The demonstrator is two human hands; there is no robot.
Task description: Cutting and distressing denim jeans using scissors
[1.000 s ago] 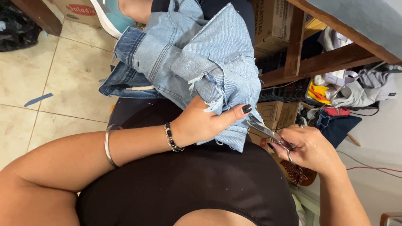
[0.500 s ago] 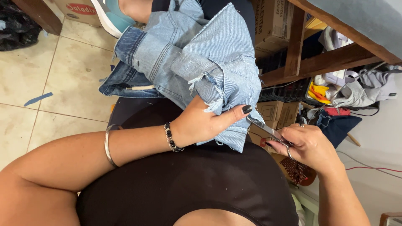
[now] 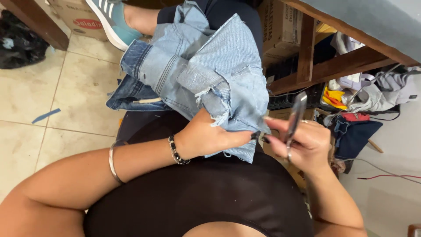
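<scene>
Tiled floor [image 3: 66, 105] lies to the left, a wooden surface [image 3: 351, 30] above right with cloth heaped beneath. Since earlier, the right hand [image 3: 302, 145] has tipped its scissors [image 3: 296, 116] upright, fingers closed around them. Left hand [image 3: 210, 138] pinches the denim [image 3: 210, 74] on the lap, at its frayed lower edge.
</scene>
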